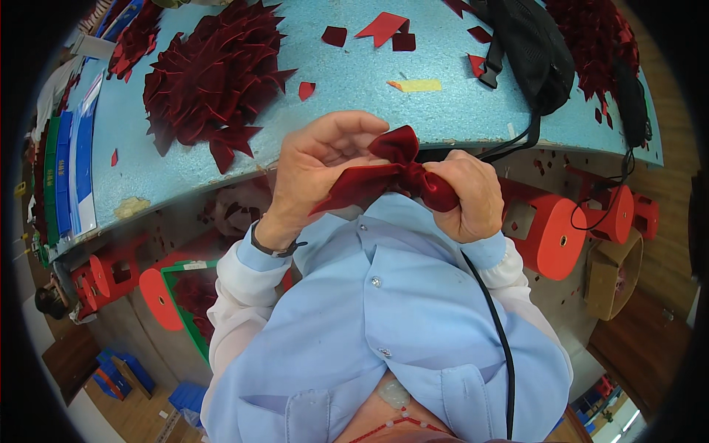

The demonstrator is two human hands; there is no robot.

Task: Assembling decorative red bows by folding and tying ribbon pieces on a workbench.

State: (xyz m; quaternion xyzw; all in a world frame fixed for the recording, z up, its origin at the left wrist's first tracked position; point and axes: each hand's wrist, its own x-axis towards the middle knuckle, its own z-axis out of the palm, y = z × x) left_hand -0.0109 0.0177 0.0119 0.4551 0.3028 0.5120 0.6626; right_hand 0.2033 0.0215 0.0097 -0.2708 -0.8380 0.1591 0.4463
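Note:
A dark red velvet bow (405, 151) is held up in front of my chest, just off the table's near edge. My right hand (470, 198) is closed around its right loop, thumb close to the knot. On the other side my left hand (310, 166) curves round the left part of the bow, with the thumb against the ribbon tail and the fingers bent behind the upper loop. Part of the left fingertips is hidden by the fabric. A large pile of dark red velvet bows (214, 74) lies on the table beyond my left hand.
The light blue table (325, 88) carries velvet scraps (382, 28), a yellow paper strip (417, 86) and a black bag (532, 59). Another dark red pile (591, 44) lies far right. Red stools (550, 232), a green-rimmed crate (177, 295) and a cardboard box (613, 277) stand below.

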